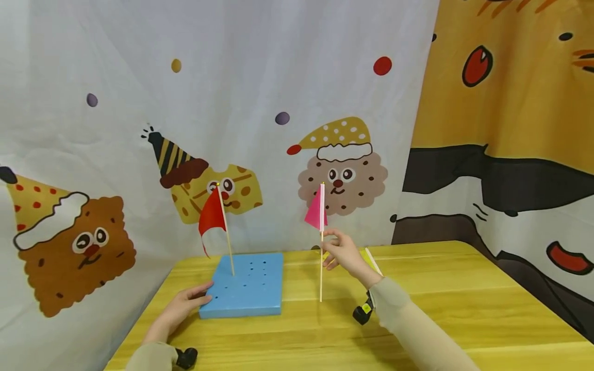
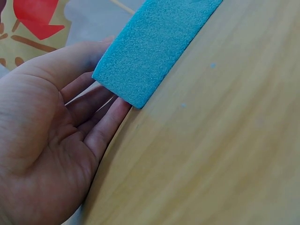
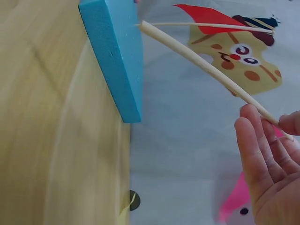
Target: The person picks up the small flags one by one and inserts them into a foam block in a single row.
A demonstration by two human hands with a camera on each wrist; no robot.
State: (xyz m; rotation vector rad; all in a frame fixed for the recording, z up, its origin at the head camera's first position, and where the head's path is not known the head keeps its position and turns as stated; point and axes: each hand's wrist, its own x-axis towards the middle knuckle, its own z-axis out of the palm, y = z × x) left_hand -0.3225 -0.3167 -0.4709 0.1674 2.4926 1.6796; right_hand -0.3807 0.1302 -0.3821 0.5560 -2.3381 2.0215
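Head: left hand (image 1: 187, 304) touches foam block (image 1: 248, 286) corner.

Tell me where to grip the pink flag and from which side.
Pinch the pink flag on its bare stick just below the cloth, coming from the right, where the right hand already holds it; the stick stands upright with its tip on the table.

Bright, even light with soft shadows; head view bends at edges, wrist views slightly blurred.

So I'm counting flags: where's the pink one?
In the head view, the pink flag stands upright right of the blue foam block, its stick pinched by the right hand.
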